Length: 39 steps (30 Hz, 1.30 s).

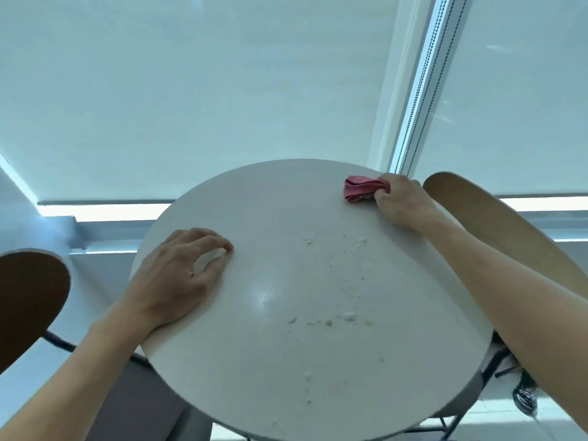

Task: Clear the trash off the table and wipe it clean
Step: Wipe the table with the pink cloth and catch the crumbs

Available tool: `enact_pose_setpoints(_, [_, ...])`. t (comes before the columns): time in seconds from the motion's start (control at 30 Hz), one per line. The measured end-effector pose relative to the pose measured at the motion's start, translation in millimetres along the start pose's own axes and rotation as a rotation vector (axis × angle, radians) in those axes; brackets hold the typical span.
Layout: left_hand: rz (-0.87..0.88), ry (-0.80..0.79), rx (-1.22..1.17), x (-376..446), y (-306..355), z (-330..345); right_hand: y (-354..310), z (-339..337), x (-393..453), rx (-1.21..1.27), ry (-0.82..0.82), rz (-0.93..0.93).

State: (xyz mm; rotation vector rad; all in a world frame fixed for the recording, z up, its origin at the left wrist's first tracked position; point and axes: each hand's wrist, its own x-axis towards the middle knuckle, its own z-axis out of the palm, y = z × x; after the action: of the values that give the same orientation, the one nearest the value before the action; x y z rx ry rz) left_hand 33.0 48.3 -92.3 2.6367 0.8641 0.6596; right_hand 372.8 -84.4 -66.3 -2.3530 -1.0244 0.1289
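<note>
A round white table (254, 361) fills the middle of the view. White crumbs and smears (348, 316) dot its right half and centre. At the far right rim my right hand (397, 202) grips a bunched pink cloth (359, 189) that lies on the tabletop. My left hand (178, 281) rests on the left part of the table, palm down, with its fingers bent and the fingertips touching the surface; it holds nothing.
A light wooden chair back (496, 230) stands just past the table's right edge, under my right forearm. A dark brown chair back (28, 300) stands at the left. Window blinds and a bead cord (423, 81) lie behind the table.
</note>
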Motion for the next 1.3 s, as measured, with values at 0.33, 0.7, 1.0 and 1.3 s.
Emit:
enact_pose_setpoints(0.33, [0.009, -0.014, 0.034, -3.4, -6.1, -0.3, -55.5, 23.9, -61.1, 0.087, -0.123, -0.111])
enact_pose_setpoints(0.7, [0.057, -0.076, -0.028, 6.2, 10.3, 2.8, -97.1, 41.3, -141.3, 0.215, -0.22, -0.224])
enact_pose_setpoints(1.0, [0.071, -0.112, -0.277, 4.4, 23.0, 11.3, -39.0, -27.0, -131.8, 0.698, 0.248, 0.026])
enact_pose_setpoints(1.3, [0.097, -0.102, -0.194, 8.9, 24.9, 13.5, 14.4, -45.0, -144.1, 0.365, 0.27, 0.145])
